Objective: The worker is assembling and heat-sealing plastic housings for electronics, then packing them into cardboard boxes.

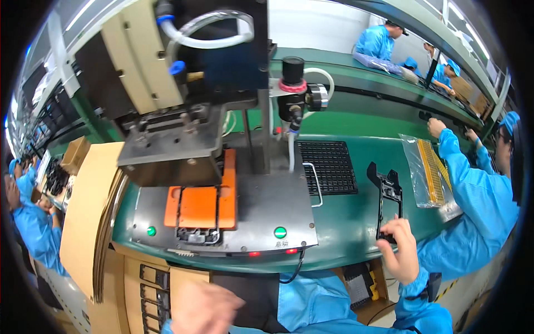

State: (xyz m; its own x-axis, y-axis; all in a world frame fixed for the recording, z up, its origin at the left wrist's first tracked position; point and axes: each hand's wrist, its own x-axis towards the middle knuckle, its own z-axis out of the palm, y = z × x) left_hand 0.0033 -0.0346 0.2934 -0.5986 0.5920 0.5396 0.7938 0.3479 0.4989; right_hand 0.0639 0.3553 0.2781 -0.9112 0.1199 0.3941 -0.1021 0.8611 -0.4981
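My right hand (401,253) is over the near end of a black plastic frame (391,192) that lies on the green tabletop. Its thumb and fingers are apart around that end; whether they touch it I cannot make out. Low in the picture, my left hand (203,309) is smeared by motion, nearest the front of the bench press and a cardboard box. Under the black press head (172,158), a thin black frame (198,231) with a grey end piece rests on the orange fixture (200,206).
Two green buttons, one on the right (280,232), sit on the press base. Behind it stands a black grid tray (328,167). Yellow strips in a clear bag (428,172) lie at right, near a co-worker's blue sleeve (473,183). Cardboard sheets (89,217) and boxed black frames (154,295) are left.
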